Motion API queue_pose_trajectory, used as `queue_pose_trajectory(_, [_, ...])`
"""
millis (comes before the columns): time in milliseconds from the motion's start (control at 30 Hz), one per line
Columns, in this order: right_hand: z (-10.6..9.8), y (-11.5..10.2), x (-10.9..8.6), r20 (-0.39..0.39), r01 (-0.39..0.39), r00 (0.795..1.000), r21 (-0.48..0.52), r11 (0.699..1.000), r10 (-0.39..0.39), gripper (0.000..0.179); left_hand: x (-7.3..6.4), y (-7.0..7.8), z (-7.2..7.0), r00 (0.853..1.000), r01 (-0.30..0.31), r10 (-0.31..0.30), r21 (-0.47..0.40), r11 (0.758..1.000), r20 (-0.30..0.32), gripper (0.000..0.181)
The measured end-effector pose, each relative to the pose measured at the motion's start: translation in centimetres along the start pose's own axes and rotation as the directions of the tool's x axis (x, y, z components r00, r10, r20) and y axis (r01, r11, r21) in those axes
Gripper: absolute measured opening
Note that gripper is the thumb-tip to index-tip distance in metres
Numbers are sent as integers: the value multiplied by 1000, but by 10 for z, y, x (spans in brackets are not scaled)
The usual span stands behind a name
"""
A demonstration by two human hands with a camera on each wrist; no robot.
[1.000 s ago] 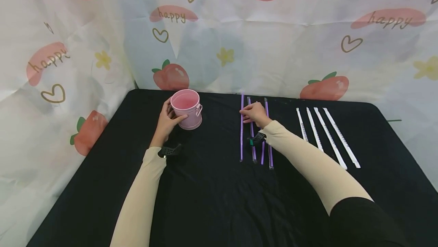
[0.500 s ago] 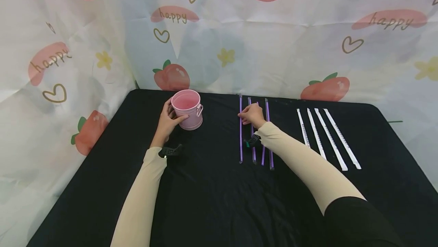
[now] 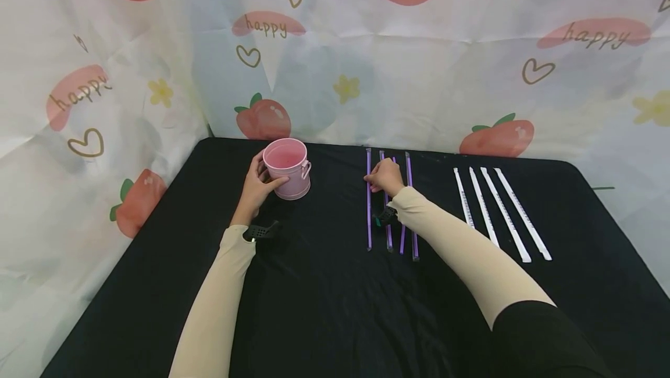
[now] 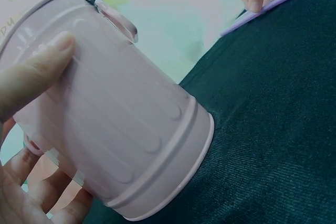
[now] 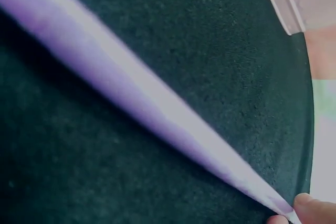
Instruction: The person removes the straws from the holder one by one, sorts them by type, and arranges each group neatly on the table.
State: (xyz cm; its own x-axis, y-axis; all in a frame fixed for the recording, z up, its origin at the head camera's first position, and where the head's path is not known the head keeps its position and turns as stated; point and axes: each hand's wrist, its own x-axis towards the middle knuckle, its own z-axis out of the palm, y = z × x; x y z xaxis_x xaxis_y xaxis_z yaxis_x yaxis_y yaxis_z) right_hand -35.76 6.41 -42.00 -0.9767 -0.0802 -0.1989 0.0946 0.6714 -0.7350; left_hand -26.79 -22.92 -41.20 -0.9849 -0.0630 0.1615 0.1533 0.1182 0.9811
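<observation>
A small pink bucket [image 3: 288,180] stands upright at the back left of the table. My left hand [image 3: 256,189] holds it from the left side; in the left wrist view the thumb lies on the bucket wall [image 4: 131,119] and the other fingers are round its underside as pictured. My right hand [image 3: 386,177] pinches the leftmost purple straw [image 3: 369,215] between thumb and fingertips. Along the right wrist view runs this straw [image 5: 147,103], with the fingertips at its far part. Several more purple straws [image 3: 415,244] lie beside it, partly hidden under the right hand and wrist.
Several white paper-wrapped straws [image 3: 523,212] lie side by side to the right, some partly covered by the right forearm. A black cloth [image 3: 324,291] covers the table. A printed curtain [image 3: 419,75] hangs behind and at the left.
My right hand has shifted slightly left, and the upper part of the pinched straw with it. From half a second ago it hardly moves. The left hand and the bucket stay put.
</observation>
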Motion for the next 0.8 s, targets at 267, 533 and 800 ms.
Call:
queue_pose_trajectory(267, [-14,4,-4,-5,87,996,18,996,-87,19,11,-13,-1,1000,-20,20,-11,1000,-5,83])
queue_pose_trajectory(533, [-45,6,-34,0,342,938,-153,927,-346,26,15,-26,-4,999,-34,33,15,999,17,84])
queue_pose_trajectory(800, [-82,14,-82,-2,463,854,-451,763,-520,41,-1,7,-16,997,-62,48,285,957,57,93])
